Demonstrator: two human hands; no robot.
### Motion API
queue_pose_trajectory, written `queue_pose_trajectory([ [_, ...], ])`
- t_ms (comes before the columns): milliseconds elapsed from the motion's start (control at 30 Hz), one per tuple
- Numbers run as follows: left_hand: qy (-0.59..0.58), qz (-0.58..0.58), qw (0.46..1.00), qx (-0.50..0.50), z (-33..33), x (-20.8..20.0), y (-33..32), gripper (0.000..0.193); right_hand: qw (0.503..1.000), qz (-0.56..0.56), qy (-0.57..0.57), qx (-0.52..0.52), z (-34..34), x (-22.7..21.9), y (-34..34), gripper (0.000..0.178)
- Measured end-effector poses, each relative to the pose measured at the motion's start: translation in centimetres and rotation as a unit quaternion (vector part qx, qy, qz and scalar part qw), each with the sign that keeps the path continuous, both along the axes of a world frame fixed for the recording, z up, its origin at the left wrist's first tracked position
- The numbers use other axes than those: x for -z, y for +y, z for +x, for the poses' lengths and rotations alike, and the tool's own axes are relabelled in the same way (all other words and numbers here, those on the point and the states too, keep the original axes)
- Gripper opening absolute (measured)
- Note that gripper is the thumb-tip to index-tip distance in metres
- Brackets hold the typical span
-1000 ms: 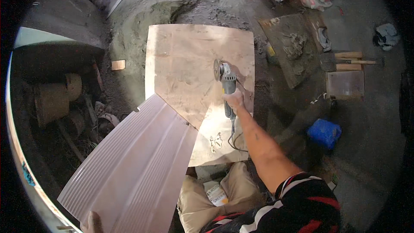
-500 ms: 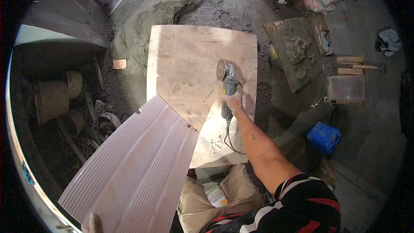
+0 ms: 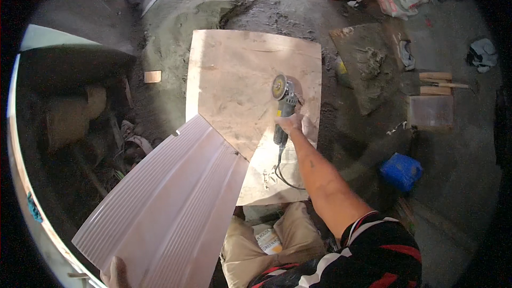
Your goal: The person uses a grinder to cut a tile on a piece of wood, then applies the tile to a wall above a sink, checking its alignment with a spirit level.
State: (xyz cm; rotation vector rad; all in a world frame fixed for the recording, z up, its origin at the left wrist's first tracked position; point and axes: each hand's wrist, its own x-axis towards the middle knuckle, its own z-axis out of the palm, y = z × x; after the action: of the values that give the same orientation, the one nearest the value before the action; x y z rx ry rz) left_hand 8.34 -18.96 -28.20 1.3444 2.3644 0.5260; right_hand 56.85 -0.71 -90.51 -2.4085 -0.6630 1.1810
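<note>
My right hand [image 3: 290,124] closes around the angle grinder [image 3: 282,101] over the far board [image 3: 250,74]; left hand [image 3: 114,273] grips the near ribbed panel [image 3: 165,208], best held steady.

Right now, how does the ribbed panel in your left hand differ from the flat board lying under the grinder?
The ribbed panel has long grooves along its pinkish-white surface; the flat board is smooth, tan and dusty. The panel is held at its near end by the left hand and overlaps the board's corner; the board lies on the ground. The right hand holds the angle grinder over the board, not the panel. Both are broad, thin sheets.
</note>
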Motion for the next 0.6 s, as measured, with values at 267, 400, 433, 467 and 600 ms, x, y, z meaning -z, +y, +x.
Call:
queue_pose_trajectory([
  [267,-0.165,0.011,0.985,-0.053,6.7,-0.9,3.6,0.043,0.998,-0.025,0.023,0.053,-1.0,-4.4,-1.7,0.089],
  [400,-0.226,0.041,0.968,-0.104,13.1,-2.1,6.6,0.044,0.995,-0.019,-0.074,0.068,-0.2,-6.9,-3.9,0.104],
  [433,-0.210,0.074,0.966,-0.135,14.4,-2.1,7.2,0.041,0.996,0.005,-0.078,0.050,1.4,-7.3,-4.8,0.104],
  [467,-0.211,0.083,0.964,-0.138,13.8,-2.7,7.5,0.041,0.997,0.029,-0.062,0.040,1.3,-8.7,-5.9,0.098],
  [600,-0.190,-0.052,0.979,-0.058,10.9,-6.2,4.4,0.023,0.976,0.160,-0.007,-0.149,0.2,-16.7,-9.4,0.060],
])
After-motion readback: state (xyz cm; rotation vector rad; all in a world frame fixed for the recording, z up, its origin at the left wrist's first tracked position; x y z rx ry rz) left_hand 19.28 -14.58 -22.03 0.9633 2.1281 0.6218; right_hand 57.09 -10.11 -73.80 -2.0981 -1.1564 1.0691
